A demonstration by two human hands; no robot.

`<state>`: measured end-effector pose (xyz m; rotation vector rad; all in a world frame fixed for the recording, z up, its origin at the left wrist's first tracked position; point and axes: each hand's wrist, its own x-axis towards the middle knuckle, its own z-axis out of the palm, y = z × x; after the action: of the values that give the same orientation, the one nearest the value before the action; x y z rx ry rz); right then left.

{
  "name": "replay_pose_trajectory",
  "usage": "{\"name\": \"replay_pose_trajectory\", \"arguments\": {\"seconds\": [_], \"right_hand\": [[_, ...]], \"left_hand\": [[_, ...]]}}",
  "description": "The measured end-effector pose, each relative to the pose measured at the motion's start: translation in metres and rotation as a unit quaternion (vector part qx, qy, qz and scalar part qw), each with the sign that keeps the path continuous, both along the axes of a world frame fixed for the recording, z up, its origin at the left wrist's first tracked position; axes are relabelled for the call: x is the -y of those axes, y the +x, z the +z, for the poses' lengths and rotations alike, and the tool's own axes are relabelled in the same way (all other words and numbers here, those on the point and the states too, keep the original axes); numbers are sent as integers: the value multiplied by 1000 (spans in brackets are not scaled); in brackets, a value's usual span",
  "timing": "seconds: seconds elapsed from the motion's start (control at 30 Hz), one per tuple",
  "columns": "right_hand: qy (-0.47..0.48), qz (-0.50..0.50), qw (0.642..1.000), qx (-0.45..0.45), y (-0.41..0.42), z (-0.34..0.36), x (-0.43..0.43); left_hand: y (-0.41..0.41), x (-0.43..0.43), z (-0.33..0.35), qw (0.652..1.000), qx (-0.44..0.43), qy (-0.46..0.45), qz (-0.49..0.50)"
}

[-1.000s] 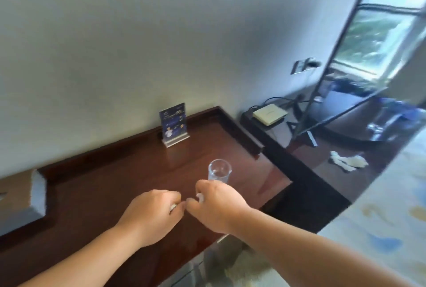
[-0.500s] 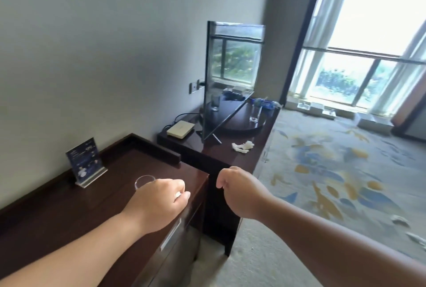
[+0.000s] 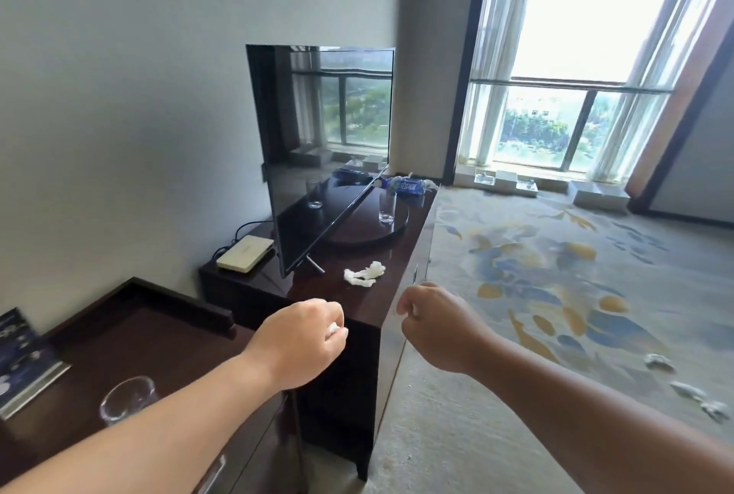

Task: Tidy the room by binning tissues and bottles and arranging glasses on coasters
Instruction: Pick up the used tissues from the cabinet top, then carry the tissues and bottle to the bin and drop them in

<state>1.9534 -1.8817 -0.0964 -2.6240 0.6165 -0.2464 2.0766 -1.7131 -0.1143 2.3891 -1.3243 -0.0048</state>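
Note:
My left hand [image 3: 304, 338] is curled into a fist round a white tissue [image 3: 333, 328], of which only a small bit shows between the fingers. My right hand [image 3: 431, 321] hangs beside it with fingers curled and nothing visible in it. A crumpled tissue [image 3: 364, 273] lies on the TV cabinet [image 3: 381, 295] ahead. A clear glass [image 3: 387, 207] stands on the round TV base, and a crushed blue-labelled bottle [image 3: 409, 185] lies behind it. Another glass [image 3: 126, 398] stands on the desk [image 3: 159, 338], partly behind my left forearm. More tissues [image 3: 689, 388] lie on the carpet at right.
A TV [image 3: 321, 144] stands angled on the cabinet, with a cream set-top box [image 3: 245, 253] and cables behind it. A blue card stand [image 3: 22, 354] sits at the desk's left edge. Patterned carpet [image 3: 556, 295] stretches to a tall window with small boxes on its sill.
The view swung from the desk to the right and up toward the TV cabinet and window. My hands parted; the left keeps the tissue, the right moved right and came away with nothing.

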Motion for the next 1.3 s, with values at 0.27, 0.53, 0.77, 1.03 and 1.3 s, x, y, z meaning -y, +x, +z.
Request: {"name": "replay_pose_trajectory", "arguments": {"seconds": [0.27, 0.53, 0.77, 1.03, 1.3], "right_hand": [[-5, 21, 1000, -8, 34, -12, 111], [33, 25, 998, -45, 107, -52, 185], [42, 11, 995, -84, 187, -81, 231], [86, -6, 988, -130, 250, -118, 275], [103, 20, 981, -164, 278, -154, 319]], "left_hand": [[34, 109, -18, 999, -40, -2, 27], [107, 181, -59, 997, -64, 29, 43], [200, 245, -111, 990, -106, 83, 51], [263, 303, -179, 969, -147, 191, 53], [276, 346, -236, 947, -124, 283, 88]]}}
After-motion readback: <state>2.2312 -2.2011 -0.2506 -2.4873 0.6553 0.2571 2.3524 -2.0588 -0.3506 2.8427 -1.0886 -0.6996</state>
